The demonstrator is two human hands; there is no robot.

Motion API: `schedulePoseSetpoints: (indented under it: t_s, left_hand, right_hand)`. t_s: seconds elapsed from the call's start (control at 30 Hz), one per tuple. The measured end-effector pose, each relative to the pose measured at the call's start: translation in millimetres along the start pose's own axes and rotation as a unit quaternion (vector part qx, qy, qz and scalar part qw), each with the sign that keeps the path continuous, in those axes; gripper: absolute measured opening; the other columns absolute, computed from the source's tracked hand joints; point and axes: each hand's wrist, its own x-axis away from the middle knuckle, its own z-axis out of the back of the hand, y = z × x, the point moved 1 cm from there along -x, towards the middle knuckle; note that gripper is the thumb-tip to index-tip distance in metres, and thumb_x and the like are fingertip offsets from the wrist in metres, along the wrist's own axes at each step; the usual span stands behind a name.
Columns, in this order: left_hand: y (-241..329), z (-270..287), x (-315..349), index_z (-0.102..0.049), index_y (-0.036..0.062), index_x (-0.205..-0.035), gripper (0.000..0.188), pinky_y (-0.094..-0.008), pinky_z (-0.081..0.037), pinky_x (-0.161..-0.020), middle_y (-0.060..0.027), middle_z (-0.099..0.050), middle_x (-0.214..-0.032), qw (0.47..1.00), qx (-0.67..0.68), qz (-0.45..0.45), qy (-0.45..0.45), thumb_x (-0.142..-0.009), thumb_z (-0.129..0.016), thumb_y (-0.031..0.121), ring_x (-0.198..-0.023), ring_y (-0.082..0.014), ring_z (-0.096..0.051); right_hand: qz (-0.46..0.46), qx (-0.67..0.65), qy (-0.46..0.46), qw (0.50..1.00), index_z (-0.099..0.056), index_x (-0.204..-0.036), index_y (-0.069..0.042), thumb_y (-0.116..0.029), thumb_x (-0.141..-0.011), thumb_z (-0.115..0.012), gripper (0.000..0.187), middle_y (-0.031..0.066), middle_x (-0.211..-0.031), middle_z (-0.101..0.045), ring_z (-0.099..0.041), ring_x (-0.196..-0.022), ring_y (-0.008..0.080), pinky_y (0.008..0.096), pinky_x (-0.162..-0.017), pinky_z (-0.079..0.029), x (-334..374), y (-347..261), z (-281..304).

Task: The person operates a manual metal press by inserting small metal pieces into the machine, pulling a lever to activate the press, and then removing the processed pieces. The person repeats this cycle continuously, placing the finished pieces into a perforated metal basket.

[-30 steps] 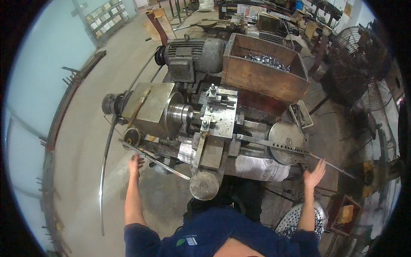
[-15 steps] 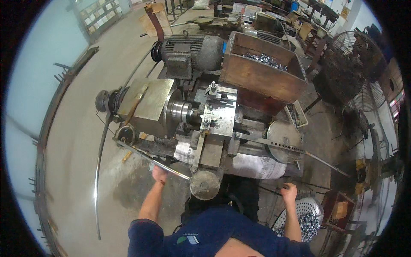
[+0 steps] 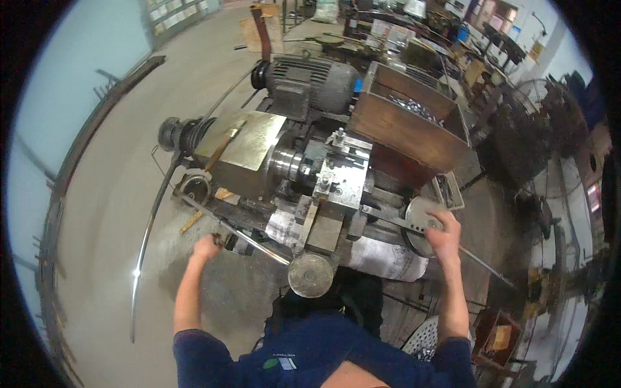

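Note:
A lathe-like machine stands before me, its spindle chuck (image 3: 284, 163) facing a shiny tool block (image 3: 343, 178) on the slide. My right hand (image 3: 445, 236) is curled over a long metal lever (image 3: 394, 218) with a row of holes, beside a round disc (image 3: 419, 249); its fingers are slightly blurred. At the machine's lower left, my left hand (image 3: 206, 248) is closed at a small dark part, whose kind I cannot make out. A bright metal rod (image 3: 255, 246) slants past it toward a round plate (image 3: 310, 275) in front of me.
Behind the slide a wooden box (image 3: 411, 126) holds small metal parts, beside an electric motor (image 3: 314, 84). A perforated metal bowl (image 3: 422, 337) with more parts stands low at right, near a small wooden box (image 3: 498, 339). A fan (image 3: 524, 129) is at far right.
My right hand has risen from above the perforated bowl to the lever. My left hand has moved left, out from beside the slanting rod. The view has shifted slightly.

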Motion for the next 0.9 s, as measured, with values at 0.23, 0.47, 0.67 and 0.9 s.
schedulePoseSetpoints:
  t_s: [0.23,0.47,0.67,0.9]
  left_hand:
    - [-33,164,91,-0.059,0.0092,-0.102,0.026,-0.0365,-0.047,-0.063,-0.0118,-0.062,-0.077,0.892,0.097,-0.069,0.435,-0.078,-0.059,0.019,-0.071,-0.0273,-0.061]
    - [-112,140,97,-0.062,0.0087,-0.096,0.03,-0.0421,-0.047,-0.072,-0.016,-0.063,-0.084,0.95,0.034,0.141,0.276,-0.075,-0.058,0.03,-0.083,-0.0325,-0.06]
    - [-124,165,69,-0.066,0.0081,-0.085,0.021,-0.0423,-0.048,-0.075,-0.0173,-0.063,-0.088,0.941,-0.032,0.23,0.244,-0.073,-0.055,0.021,-0.084,-0.0342,-0.06]
    - [-127,163,64,-0.065,0.0088,-0.087,0.022,-0.0415,-0.048,-0.076,-0.0172,-0.063,-0.091,0.933,0.011,0.26,0.248,-0.073,-0.053,0.02,-0.087,-0.0332,-0.06]
  right_hand:
    - [0.291,-0.037,-0.123,0.948,-0.062,-0.086,-0.002,-0.01,-0.054,-0.058,0.033,0.012,-0.088,-0.061,-0.053,-0.089,0.0303,0.0358,-0.08,-0.043,-96,-145,-114]
    - [0.173,0.091,-0.223,0.955,-0.067,-0.068,-0.007,-0.02,-0.048,-0.058,0.026,0.0162,-0.073,-0.063,-0.054,-0.078,0.0349,0.0381,-0.071,-0.045,-113,-166,-193]
    - [0.149,0.055,-0.221,0.962,-0.066,-0.064,-0.006,-0.02,-0.049,-0.058,0.022,0.0183,-0.069,-0.062,-0.055,-0.072,0.037,0.0379,-0.07,-0.047,-110,-167,-204]
    - [0.158,0.087,-0.242,0.953,-0.067,-0.066,-0.007,-0.021,-0.05,-0.058,0.023,0.0165,-0.073,-0.063,-0.056,-0.077,0.0354,0.0393,-0.073,-0.047,-112,-168,-205]
